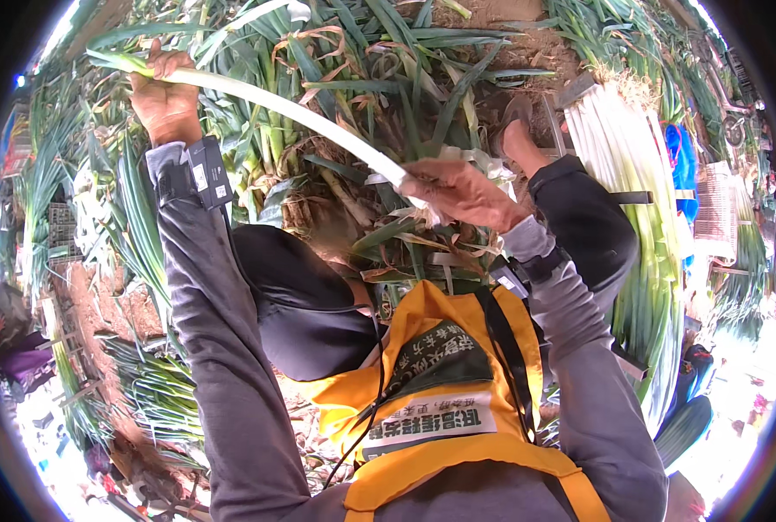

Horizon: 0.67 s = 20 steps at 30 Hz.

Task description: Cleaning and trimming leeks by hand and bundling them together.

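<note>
A long green onion [292, 111] with a white, bowed stalk stretches between my two hands. At the upper left my left hand [163, 96] is closed around its green end, with the leaf tip sticking out past the fingers. My right hand [466, 193] is closed around the other end of the stalk, in front of my right knee, and hides most of the root end. Below the stalk lies a heap of loose green onions [270, 113] with green leaves and dry brown skins.
To my right, a large stack of trimmed green onions [627, 174] lies on a metal rack [633, 197]. My yellow apron [440, 348] hangs between my bent knees. More green onions [157, 391] lie at the left on brown soil [92, 304]. A blue thing [682, 165] is beyond the stack.
</note>
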{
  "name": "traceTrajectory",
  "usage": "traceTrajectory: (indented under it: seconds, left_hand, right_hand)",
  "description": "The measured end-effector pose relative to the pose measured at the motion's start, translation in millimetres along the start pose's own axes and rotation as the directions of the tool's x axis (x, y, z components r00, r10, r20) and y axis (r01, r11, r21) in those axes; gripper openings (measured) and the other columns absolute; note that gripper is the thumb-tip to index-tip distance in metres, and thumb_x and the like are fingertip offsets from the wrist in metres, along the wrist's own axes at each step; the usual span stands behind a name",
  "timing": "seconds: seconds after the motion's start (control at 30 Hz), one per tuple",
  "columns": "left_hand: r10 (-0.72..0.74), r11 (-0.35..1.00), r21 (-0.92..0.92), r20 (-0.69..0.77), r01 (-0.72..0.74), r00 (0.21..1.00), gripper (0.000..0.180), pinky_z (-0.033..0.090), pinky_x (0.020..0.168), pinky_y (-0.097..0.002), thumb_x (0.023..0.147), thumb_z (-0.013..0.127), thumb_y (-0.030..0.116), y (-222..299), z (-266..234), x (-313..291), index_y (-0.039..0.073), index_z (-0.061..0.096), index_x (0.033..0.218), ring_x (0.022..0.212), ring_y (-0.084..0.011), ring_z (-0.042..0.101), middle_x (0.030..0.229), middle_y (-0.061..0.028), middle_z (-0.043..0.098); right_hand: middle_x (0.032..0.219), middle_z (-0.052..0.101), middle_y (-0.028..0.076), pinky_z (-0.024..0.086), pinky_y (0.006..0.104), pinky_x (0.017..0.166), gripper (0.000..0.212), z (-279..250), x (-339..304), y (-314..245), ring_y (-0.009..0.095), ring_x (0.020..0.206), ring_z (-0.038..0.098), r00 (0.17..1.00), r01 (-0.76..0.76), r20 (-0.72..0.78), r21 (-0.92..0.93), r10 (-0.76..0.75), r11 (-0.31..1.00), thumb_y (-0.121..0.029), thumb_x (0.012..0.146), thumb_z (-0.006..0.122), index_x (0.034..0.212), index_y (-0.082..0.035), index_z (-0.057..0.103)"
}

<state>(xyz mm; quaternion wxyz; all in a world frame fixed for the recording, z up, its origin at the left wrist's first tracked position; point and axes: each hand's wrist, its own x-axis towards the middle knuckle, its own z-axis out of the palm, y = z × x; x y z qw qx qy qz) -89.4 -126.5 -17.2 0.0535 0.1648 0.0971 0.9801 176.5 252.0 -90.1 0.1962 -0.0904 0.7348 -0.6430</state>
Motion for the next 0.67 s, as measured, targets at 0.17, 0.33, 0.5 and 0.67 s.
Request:
traceTrajectory:
  seconds: [0.17,0.33,0.5,0.67]
  left_hand:
    - [0.154,0.96,0.264,-0.236,-0.089,0.959,0.039,0.042,0.058,-0.0288,0.102,0.045,0.024,-28,-13,-25,-0.008,0.042,0.125,0.058,-0.0139,0.045,0.066,-0.0007,0.048]
    - [0.006,0.99,0.134,-0.317,0.038,0.948,0.05,0.041,0.051,-0.0244,0.107,0.035,0.038,-35,-28,-25,-0.009,0.046,0.121,0.055,-0.0098,0.041,0.069,0.0008,0.045]
    - [-0.094,0.993,0.044,-0.227,0.107,0.969,0.05,0.039,0.053,-0.0256,0.103,0.045,0.042,-63,-25,-24,-0.006,0.051,0.117,0.057,-0.011,0.043,0.071,-0.0023,0.049]
    - [0.057,0.99,0.143,-0.233,-0.024,0.971,0.051,0.04,0.056,-0.0316,0.1,0.05,0.045,-22,-27,-31,-0.004,0.053,0.117,0.058,-0.015,0.044,0.072,-0.0026,0.051]
  right_hand:
    - [0.099,0.071,0.005,0.051,0.0247,0.063,0.035,5,-32,-1,0.007,0.071,0.059,0.978,-0.095,0.182,-0.026,0.098,0.995,-0.021,0.1,0.057,0.131,-0.006,0.06]
    - [0.104,0.068,0.009,0.054,0.0295,0.072,0.028,21,-35,14,0.013,0.083,0.062,0.956,0.054,0.272,0.219,-0.114,0.974,-0.021,0.1,0.057,0.121,-0.003,0.062]
    - [0.096,0.068,0.011,0.05,0.0317,0.065,0.025,13,-18,-6,0.014,0.079,0.061,0.974,0.224,0.026,0.041,-0.225,0.974,-0.019,0.099,0.059,0.115,-0.001,0.063]
    - [0.132,0.045,0.016,0.043,0.0372,0.099,0.053,-9,-13,118,0.038,0.114,0.058,0.946,0.228,0.18,0.223,-0.269,0.948,-0.03,0.092,0.067,0.136,-0.011,0.043]
